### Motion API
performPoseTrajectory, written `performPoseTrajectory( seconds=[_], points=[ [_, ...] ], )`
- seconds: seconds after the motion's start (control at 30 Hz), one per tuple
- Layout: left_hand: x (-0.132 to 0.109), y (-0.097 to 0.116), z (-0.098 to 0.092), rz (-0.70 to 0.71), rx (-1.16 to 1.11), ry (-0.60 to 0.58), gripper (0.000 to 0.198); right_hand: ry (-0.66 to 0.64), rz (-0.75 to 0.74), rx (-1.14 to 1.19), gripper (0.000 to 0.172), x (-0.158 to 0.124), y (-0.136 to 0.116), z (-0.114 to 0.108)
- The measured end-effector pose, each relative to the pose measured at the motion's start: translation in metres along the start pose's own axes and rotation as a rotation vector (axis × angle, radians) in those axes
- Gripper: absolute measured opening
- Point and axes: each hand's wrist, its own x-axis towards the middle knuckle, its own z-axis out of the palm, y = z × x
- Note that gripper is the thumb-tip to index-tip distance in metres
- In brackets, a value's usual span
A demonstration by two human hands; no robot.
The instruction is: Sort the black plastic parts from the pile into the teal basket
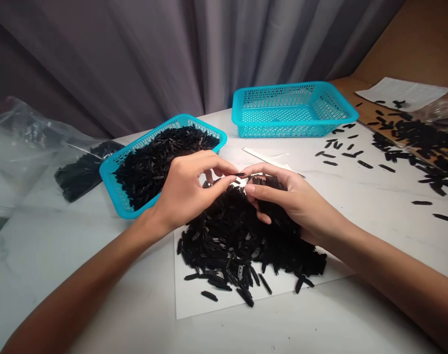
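My left hand point(189, 189) pinches a thin black strip-like piece point(240, 174) between thumb and fingertips. My right hand point(279, 189) meets it from the other side, fingers curled, with its index fingertip at the strip's right end. Whether more pieces sit inside the right hand's curl cannot be made out against the dark background. Beneath both hands lies a heap of similar small black pieces point(224, 241), some showing tiny holes. The heap rests on a white sheet point(194, 307). Just left of my left hand stands a blue basket point(126, 212) filled with the same kind of pieces.
Behind the hands stands a second blue basket point(294, 130), its mesh bottom visible. Loose black pieces point(411, 132) are scattered at the right, near a white paper point(401, 93). A clear plastic bag point(36, 130) with dark contents lies at the left. A grey curtain point(154, 54) hangs behind.
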Motion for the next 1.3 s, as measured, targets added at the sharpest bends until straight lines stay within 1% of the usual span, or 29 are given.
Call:
performPoseTrajectory(
  seconds=[0.07,0.17,0.4,0.47,0.53,0.63,0.7,0.8,0.9,1.03,1.07,1.13,1.2,1.23,1.27,1.3],
  points=[
    [0.000,0.002,0.000,-0.009,-0.010,0.000,0.006,0.036,-0.015,0.018,0.023,0.001,0.000,0.000],
    [-0.002,0.004,0.001,-0.029,-0.040,-0.022,0.007,0.052,-0.044,0.026,0.016,0.002,0.001,0.000],
    [-0.003,0.006,0.002,-0.053,-0.062,-0.055,0.010,0.054,-0.048,0.042,0.013,0.001,0.000,0.000],
    [-0.003,0.006,0.001,-0.025,-0.055,-0.044,0.011,0.060,-0.041,0.050,0.013,0.001,0.000,0.000],
    [-0.003,0.006,0.001,0.033,-0.024,-0.027,0.011,0.063,-0.034,0.066,0.012,0.001,0.000,0.000],
    [-0.002,0.004,0.001,0.106,0.024,-0.001,0.007,0.051,-0.021,0.096,0.012,0.001,0.001,-0.001],
    [-0.002,0.003,0.001,0.117,0.039,0.010,0.004,0.041,-0.016,0.114,0.014,0.002,0.002,-0.002],
    [-0.002,0.002,0.002,0.127,0.058,0.014,0.006,0.031,-0.009,0.131,0.017,0.002,0.003,-0.002],
    [-0.002,0.003,0.004,0.175,0.079,0.027,0.008,0.026,-0.008,0.141,0.017,0.002,0.004,-0.003],
    [-0.003,0.000,0.003,0.222,0.127,0.036,0.005,0.020,0.006,0.152,0.018,0.002,0.003,-0.001],
    [-0.002,-0.003,0.000,0.206,0.172,0.064,0.005,0.022,0.013,0.157,0.017,0.002,0.003,-0.001],
    [-0.001,-0.008,-0.005,0.135,0.319,0.164,0.009,0.027,0.029,0.178,0.013,0.002,0.002,0.000],
    [0.001,-0.010,-0.011,0.040,0.460,0.266,0.021,0.018,0.057,0.205,0.014,0.003,0.002,0.000],
    [0.001,-0.009,-0.012,0.005,0.475,0.277,0.028,0.003,0.074,0.215,0.017,0.003,0.002,0.000],
    [0.002,-0.007,-0.012,-0.008,0.437,0.245,0.034,-0.022,0.093,0.222,0.020,0.003,0.003,0.000],
    [0.001,-0.003,-0.011,-0.001,0.357,0.170,0.035,-0.057,0.108,0.229,0.022,0.003,0.003,0.000]
  ],
)
